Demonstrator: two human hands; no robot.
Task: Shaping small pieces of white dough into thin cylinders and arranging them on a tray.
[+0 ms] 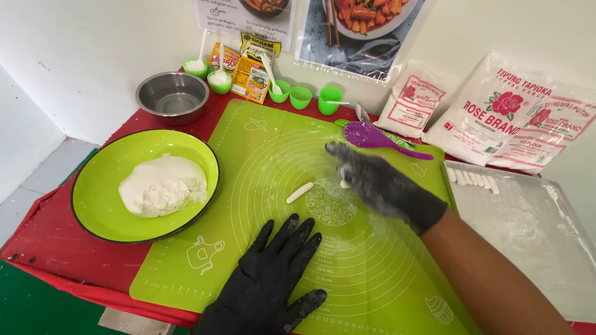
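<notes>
Your left hand (273, 273) is flat on the green mat (261, 161), palm down, fingers spread, gripping nothing. Your right hand (382, 183) is out over the middle of the mat, floury glove, fingers loosely curled. There's a small white bit of dough (344, 183) right under its fingertips, but it's blurry, so I can't tell if you're actually pinching it or just touching it.

The dough stick (300, 192) lies bare on the mat, just left of your right hand and up ahead of your left. Its long axis runs diagonally, low-left to high-right, with the upper end aimed at your right fingertips. Right hand is clearly the nearer one; the left sits a good way back.

Off to the left, the green plate (99, 186) holds the dough lump (162, 185). On the right, the floured tray (534, 236) has finished sticks (473, 178) lined up at its far edge. A purple spoon (372, 136) lies beyond your right hand.
</notes>
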